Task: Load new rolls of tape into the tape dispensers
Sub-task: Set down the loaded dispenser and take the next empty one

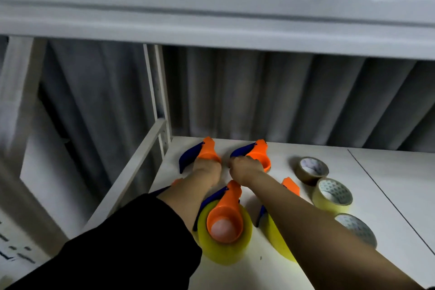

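From the head camera, both arms reach forward over the white desk. The left hand rests on the far-left orange dispenser; whether its grip is closed around it cannot be told. The right hand has its grip curled on the neighbouring empty dispenser. Nearer, a dispenser sits inside a yellow tape roll; another loaded dispenser lies partly under the right forearm. Three loose rolls line the right side: brown, yellow, and one nearest.
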### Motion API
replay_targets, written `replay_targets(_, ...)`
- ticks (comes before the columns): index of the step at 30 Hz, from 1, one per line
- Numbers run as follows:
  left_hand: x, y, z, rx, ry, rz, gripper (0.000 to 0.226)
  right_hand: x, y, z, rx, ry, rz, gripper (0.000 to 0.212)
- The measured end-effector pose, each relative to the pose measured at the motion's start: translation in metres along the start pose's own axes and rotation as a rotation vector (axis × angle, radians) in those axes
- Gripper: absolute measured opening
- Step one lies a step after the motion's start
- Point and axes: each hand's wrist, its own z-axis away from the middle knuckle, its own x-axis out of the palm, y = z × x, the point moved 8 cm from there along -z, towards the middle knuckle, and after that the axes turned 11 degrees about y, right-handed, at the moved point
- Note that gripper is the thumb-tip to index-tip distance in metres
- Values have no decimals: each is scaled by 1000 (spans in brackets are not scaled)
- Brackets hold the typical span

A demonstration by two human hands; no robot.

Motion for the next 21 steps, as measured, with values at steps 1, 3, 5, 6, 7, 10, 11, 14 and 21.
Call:
replay_targets(1, 0, -1, 0, 30, 29, 24, 43, 1, 3, -3, 43, 22, -48, 35)
replay_targets(3, -1, 2, -2, 76, 144, -28, 41, 8, 2, -1, 51, -64, -79, 27)
replay_targets(5, -6, 18, 2, 216, 131, -134, 35, 5, 3, 2, 63, -70, -72, 29)
replay_targets(6, -5, 24, 4, 313, 63, -192, 36, 1, 1, 3, 76, -68, -111, 31)
replay_targets(7, -7, 28, 6, 421, 44, -288, 39, 0, 0, 2, 62, -50, -131, 31)
replay_targets(10, -10, 29, 11, 564, -99, -522, 38, 1, -5, 1, 82, -75, -381, 42)
replay_targets(11, -11, 32, 17, 551, -173, -505, 32, -2, -9, 4, 107, -85, -540, 50)
replay_targets(14, -19, 38, 35, 429, -332, -188, 22, -14, -11, 17, 187, -65, -1016, 66)
replay_targets(21, -59, 55, 105, 276, -561, 441, 26, -40, -9, 67, 106, -48, -1404, 48)
